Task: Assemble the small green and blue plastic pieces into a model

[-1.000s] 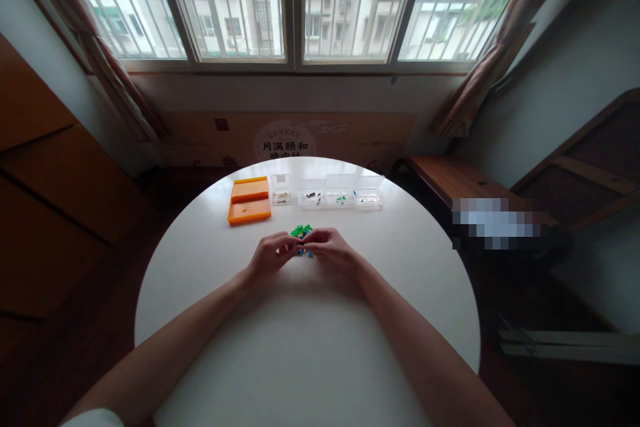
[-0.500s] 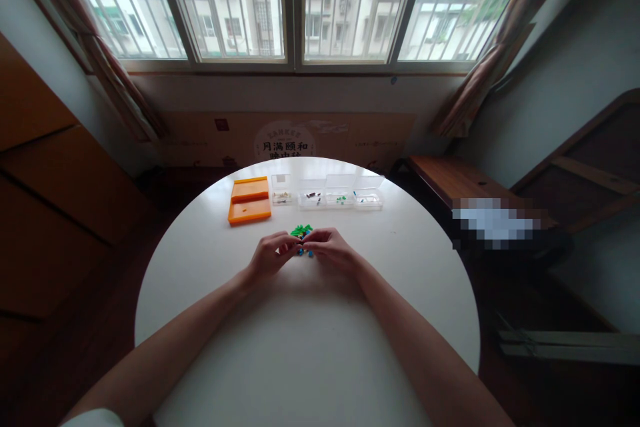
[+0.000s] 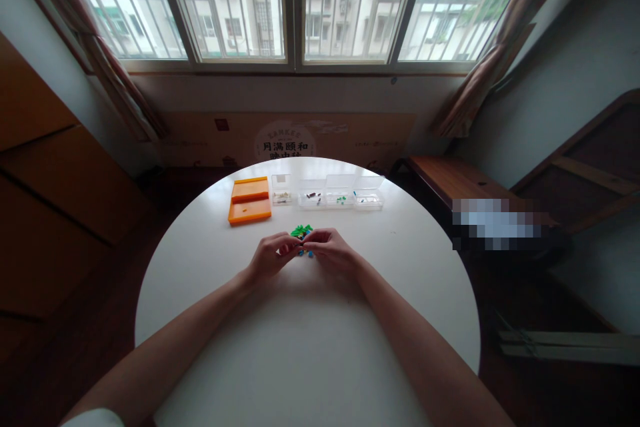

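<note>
Near the middle of the white table (image 3: 300, 340), a small green and blue building-block model (image 3: 301, 231) is between my two hands. My left hand (image 3: 273, 253) pinches it from the left with thumb and fingers. From the right, my right hand (image 3: 330, 248) grips it too, the fingertips of both hands almost meeting. Green parts stick out at the far side and blue bits show below the fingertips. My fingers cover its middle, so the exact shape cannot be made out.
Behind the hands stands an orange two-level tray (image 3: 250, 217) with a tiny piece in it. To its right are lidded clear plastic boxes (image 3: 313, 203) with small white, dark and green pieces. A wooden bench (image 3: 450, 177) stands beyond the table's right edge.
</note>
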{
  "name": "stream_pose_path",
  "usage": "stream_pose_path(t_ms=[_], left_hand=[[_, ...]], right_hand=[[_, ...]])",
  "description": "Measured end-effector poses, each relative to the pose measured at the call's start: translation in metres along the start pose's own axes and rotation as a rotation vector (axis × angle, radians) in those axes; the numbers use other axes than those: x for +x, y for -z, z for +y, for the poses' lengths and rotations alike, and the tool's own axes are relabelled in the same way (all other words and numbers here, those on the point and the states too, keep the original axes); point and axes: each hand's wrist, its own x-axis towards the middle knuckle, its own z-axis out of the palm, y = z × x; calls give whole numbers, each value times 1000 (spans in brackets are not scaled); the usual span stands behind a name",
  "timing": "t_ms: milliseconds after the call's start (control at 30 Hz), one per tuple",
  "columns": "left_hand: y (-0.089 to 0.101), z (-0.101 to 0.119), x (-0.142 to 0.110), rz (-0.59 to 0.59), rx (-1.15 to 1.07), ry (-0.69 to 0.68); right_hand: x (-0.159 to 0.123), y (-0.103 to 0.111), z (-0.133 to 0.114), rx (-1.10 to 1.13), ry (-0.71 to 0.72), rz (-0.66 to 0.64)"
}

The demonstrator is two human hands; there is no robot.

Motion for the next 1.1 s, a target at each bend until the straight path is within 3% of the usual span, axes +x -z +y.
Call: stream_pose_path(t_ms=[1100], left_hand=[[-2, -1, -1, -24, 8, 7]], right_hand=[[0, 1, 1, 8, 24, -25]])
